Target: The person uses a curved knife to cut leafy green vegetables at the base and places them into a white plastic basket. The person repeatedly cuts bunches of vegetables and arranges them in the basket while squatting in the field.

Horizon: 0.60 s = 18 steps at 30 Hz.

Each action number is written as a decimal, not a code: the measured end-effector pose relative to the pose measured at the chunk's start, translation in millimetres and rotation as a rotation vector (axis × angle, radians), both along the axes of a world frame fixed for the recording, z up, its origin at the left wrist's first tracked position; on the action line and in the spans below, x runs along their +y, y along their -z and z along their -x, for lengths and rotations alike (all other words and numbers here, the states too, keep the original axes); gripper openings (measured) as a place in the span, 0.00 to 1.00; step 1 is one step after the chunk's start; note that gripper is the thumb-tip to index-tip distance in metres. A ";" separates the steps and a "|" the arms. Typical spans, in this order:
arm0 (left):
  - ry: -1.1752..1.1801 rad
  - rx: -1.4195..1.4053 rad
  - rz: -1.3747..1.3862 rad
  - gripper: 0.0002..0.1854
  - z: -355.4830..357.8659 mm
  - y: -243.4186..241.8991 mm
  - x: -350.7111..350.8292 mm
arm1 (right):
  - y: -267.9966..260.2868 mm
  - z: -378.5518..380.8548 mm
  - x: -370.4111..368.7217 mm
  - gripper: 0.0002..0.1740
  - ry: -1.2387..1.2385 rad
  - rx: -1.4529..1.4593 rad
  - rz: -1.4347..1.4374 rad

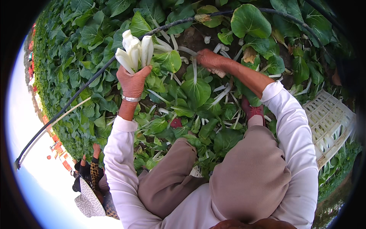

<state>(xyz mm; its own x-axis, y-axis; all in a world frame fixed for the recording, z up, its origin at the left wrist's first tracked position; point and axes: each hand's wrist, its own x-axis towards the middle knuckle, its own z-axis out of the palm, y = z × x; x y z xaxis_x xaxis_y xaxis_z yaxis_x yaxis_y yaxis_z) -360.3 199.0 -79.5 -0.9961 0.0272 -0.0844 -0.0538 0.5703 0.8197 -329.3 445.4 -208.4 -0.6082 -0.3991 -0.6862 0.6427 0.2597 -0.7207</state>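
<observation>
My left hand [133, 78] grips a bunch of leafy greens with thick white stalks [134, 51], their cut ends upward and the leaves hanging below. To its right, my right hand [211, 60] is low among the plants with its fingers curled; a pale stalk [187, 51] runs up to its knuckles. Whether it holds that stalk or something else is hidden. Loose leaves and white stems [196, 88] lie on the soil beneath both hands.
Dense green plants [97, 34] stand ahead and left. A black hose [183, 21] arches across the bed. A white plastic crate [327, 123] stands at the right. Another person in a patterned hat [88, 200] is at lower left. A red shoe [253, 110] shows among the leaves.
</observation>
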 end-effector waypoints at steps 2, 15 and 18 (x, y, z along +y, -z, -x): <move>-0.020 -0.054 -0.033 0.24 -19.3 -3.0 -6.6 | -2.0 -16.2 10.6 0.15 0.102 0.100 -0.028; -0.164 -0.085 -0.281 0.36 -90.2 -67.3 -1.6 | -39.5 -20.8 -28.4 0.06 0.562 0.063 0.409; -0.240 -0.132 -0.427 0.39 -79.4 -86.8 -4.4 | -53.2 -13.9 -32.5 0.09 0.509 0.156 0.416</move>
<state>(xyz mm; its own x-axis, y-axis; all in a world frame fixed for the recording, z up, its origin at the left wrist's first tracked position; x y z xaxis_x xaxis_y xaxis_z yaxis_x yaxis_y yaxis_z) -280.9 194.6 7.3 -0.9602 -0.1414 -0.2410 -0.2608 0.1444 0.9545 -315.4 412.8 -155.2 -0.8696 -0.2486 -0.4266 0.4922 -0.3671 -0.7893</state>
